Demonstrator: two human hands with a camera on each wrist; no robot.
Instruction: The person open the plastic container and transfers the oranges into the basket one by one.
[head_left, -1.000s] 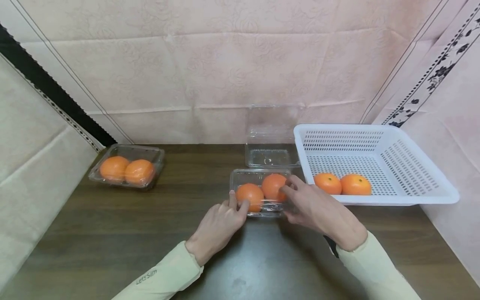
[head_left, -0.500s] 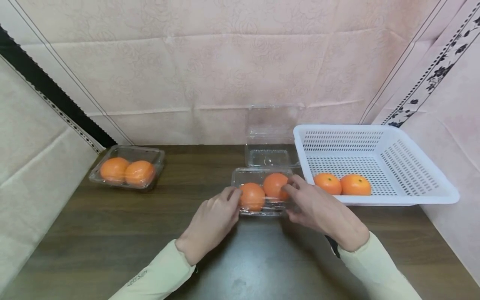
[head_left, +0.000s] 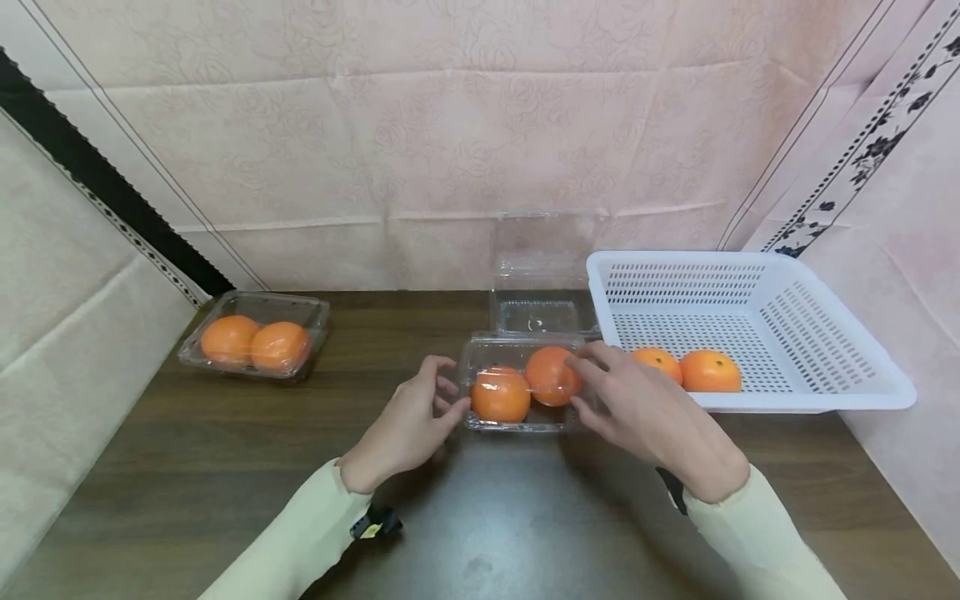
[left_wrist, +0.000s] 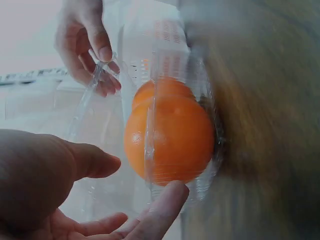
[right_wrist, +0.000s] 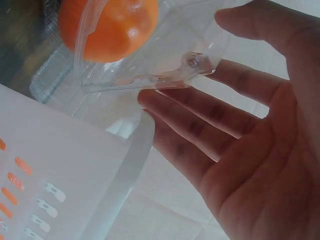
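Near the middle of the dark wooden table stands a rectangular clear plastic container with two round, glossy oranges side by side in it. Its thin transparent lid leans over the fruit and, as far as I can see, is not pressed onto the rim. The right hand is at the container's right side, fingers fairly straight against the lid's raised corner, thumb held apart from them; it looks to steady rather than clench. The left hand is loose at the left side, gripping nothing, its fingertips at or just beside the edge.

To my eye, the step in hand is closing this container over its pair. The next move calls for bringing the lid's loose edge onto the base and pressing along the rim, without the oranges propping it up.

Just to the right is a white perforated plastic basket, with two more oranges by its near wall. Behind the container stands an open clear plastic box; at the far left, a seemingly closed clear plastic box holds another pair.
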